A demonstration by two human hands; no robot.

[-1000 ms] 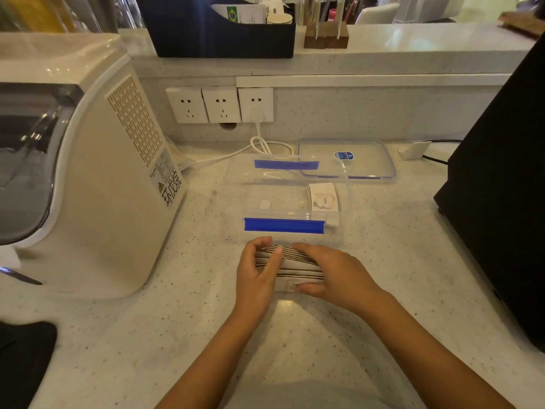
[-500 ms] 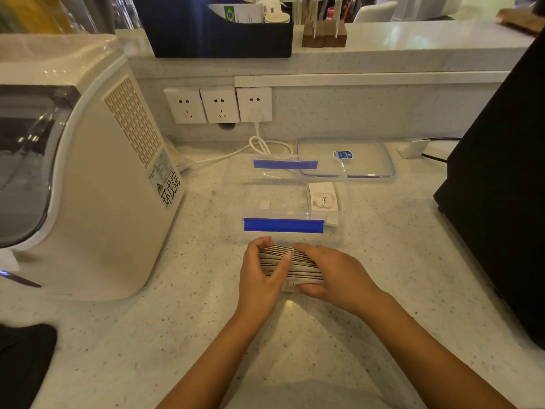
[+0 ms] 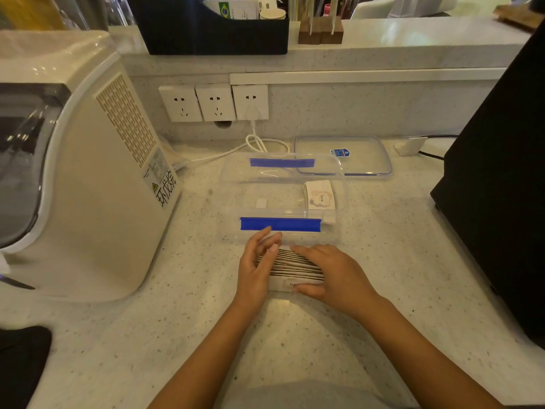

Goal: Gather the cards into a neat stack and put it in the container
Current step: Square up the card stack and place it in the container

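A pale speckled countertop fills most of the view, with a large cream-coloured appliance standing on its left side and a tall black unit on the right edge. Against the back wall sit three white wall sockets, a white cable trailing down from the rightmost one. Near the middle of the counter stands the clear container, open on top, with blue clips on its near and far long sides; a few cards already lie in its right end, the top one reading "love". Its clear lid lies flat just behind and to the right, partly behind the container's far corner. Just in front of the container, on the counter, the cards lie as a fanned, slanted stack between the person's two hands. The right hand curves over the right end of the stack, fingers along the top edge and thumb on the near face, pinching it. The left hand stands edge-on at the left end, its fingers spread and loose, the palm beside the card edges; whether it touches them cannot be told.
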